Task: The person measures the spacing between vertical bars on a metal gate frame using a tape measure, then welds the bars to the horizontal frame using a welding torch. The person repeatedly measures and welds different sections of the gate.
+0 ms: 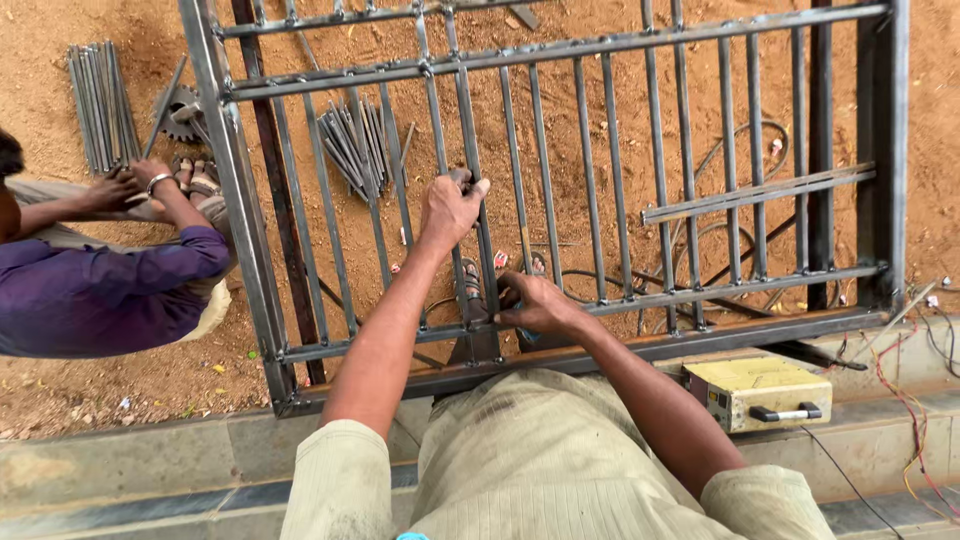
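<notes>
A grey steel gate frame (pixel 560 50) with many upright bars lies flat over the sandy ground in front of me. My left hand (pixel 450 205) is closed around one upright bar (pixel 470 120) near the middle of the frame. My right hand (pixel 535 302) is lower, its fingers curled at the foot of a neighbouring bar where it meets the lower cross rail (pixel 760 285). A small blue thing shows under that palm; I cannot tell what it is. My sandalled foot (pixel 472 285) is visible through the bars between my hands.
A yellow box-shaped machine (pixel 757 392) with a black handle sits on the concrete step (pixel 130 465) at right, with loose wires (pixel 920 410) beside it. Rod bundles (pixel 350 145) (pixel 98 100) lie on the dirt. A person in a purple shirt (pixel 100 290) crouches at left.
</notes>
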